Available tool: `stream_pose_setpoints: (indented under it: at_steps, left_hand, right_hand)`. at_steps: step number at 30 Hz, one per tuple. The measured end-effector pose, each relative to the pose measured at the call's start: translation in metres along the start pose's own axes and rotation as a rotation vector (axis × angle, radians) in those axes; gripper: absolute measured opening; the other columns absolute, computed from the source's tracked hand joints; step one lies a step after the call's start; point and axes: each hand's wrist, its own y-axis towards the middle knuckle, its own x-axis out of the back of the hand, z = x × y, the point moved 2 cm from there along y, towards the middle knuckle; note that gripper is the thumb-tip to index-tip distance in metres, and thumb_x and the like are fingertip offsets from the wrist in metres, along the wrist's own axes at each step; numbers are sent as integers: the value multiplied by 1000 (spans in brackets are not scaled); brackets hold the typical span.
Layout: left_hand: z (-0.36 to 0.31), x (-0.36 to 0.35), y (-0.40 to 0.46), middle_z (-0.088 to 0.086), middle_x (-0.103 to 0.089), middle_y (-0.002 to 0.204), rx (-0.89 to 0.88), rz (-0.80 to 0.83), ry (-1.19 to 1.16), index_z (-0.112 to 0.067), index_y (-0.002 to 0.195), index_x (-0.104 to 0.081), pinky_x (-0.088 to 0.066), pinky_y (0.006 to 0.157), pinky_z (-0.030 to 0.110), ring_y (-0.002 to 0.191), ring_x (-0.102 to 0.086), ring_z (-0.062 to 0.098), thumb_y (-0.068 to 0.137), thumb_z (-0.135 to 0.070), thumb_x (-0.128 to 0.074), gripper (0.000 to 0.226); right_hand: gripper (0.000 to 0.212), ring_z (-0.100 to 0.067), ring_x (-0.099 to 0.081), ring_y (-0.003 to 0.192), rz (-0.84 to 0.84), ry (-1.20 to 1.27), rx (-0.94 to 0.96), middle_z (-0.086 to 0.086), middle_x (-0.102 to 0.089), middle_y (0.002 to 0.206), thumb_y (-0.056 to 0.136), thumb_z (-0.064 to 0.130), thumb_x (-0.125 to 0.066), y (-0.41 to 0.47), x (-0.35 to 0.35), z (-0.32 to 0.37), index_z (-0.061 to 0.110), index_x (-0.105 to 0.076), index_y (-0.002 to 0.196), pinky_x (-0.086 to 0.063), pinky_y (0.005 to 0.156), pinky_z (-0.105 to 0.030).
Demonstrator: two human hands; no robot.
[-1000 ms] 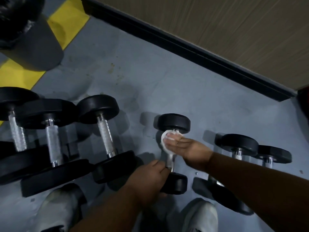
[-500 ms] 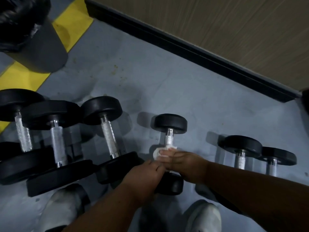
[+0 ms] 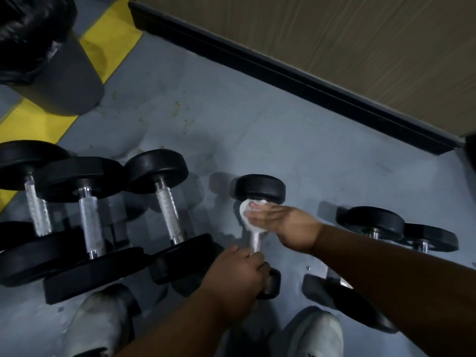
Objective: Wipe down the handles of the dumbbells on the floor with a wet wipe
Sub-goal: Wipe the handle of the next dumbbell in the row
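A small dumbbell lies on the grey floor between the person's two pale shoes, its long axis running away from them toward the dark skirting board, far head black and round, near head mostly hidden under a hand. The left hand is curled round the near end of the knurled metal handle, gripping it just above the near weight. The right hand reaches in from the right and holds a white wet wipe wrapped against the far end of the handle, right under the far head; the fingers lie across the wipe and curl around it. The two hands are apart, with a bare stretch of handle showing between them. To the left three larger dumbbells lie packed side by side, pointing the same way. To the right two more dumbbells lie partly behind the right forearm.
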Motion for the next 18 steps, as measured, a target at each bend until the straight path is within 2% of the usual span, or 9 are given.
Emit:
stream_pose_setpoints:
  at_steps: [3,5,6,7,9,11,13,16,18]
  left_hand:
    - [1,1,-2,-2,-62,86,35,81,7,-25,98,-69,-43,60,29,69,-57,22,50,-39,-77,50]
    - [2,4,-1,1,-62,86,60,98,11,-24,93,-71,-46,56,28,69,-59,23,52,-36,-78,44]
    - [2,7,-1,4,-62,91,73,116,10,-22,95,-70,-47,57,29,73,-60,26,58,-34,-76,39]
    - [1,11,0,8,-61,101,96,137,2,-19,104,-68,-46,61,32,82,-60,30,69,-30,-71,36]
    - [1,13,1,15,-51,125,181,165,28,-12,125,-57,-38,70,37,99,-55,36,88,-22,-57,37]
    - [-1,14,3,18,-45,132,206,224,73,-9,130,-51,-33,70,40,101,-52,38,91,-17,-55,40]
    - [-1,18,2,18,-46,132,223,247,79,-8,131,-51,-36,69,41,100,-54,37,92,-16,-58,41]
    - [2,18,-1,17,-47,132,239,261,46,-6,131,-53,-42,75,41,104,-56,37,93,-13,-56,39]
    - [3,18,-3,16,-47,132,235,256,30,-6,131,-53,-44,77,40,104,-57,36,92,-11,-56,40]
  right_hand:
    - [69,-22,-29,146,-76,-14,-22,-9,-43,151,76,-17,-38,1,-13,16,5,-53,140,-28,119,-37]
    - [43,-25,-36,143,-61,51,79,-12,-49,147,98,-2,-36,-6,-27,41,3,-57,136,-29,118,-44]
    - [38,-24,-39,142,-45,71,137,-11,-51,145,104,9,-35,-7,-30,47,4,-58,134,-30,118,-47]
    - [39,-23,-40,141,-28,74,183,-10,-52,145,106,13,-34,-6,-29,45,6,-60,134,-31,117,-48]
    - [43,-22,-39,142,-1,50,209,-8,-51,146,97,-3,-40,2,-21,30,9,-61,133,-32,115,-49]
    - [66,-21,-34,145,-21,21,120,-6,-48,149,78,-20,-50,11,-11,12,10,-58,136,-33,115,-49]
    - [74,-21,-30,146,-70,-19,39,-4,-45,151,72,-22,-49,15,-9,10,9,-55,139,-32,117,-45]
    - [48,-25,-34,144,-94,46,70,-10,-50,147,95,-5,-33,2,-29,36,5,-58,135,-34,115,-45]
    - [41,-23,-32,146,-40,77,142,-9,-47,149,99,2,-42,-8,-37,48,7,-56,137,-33,115,-47]
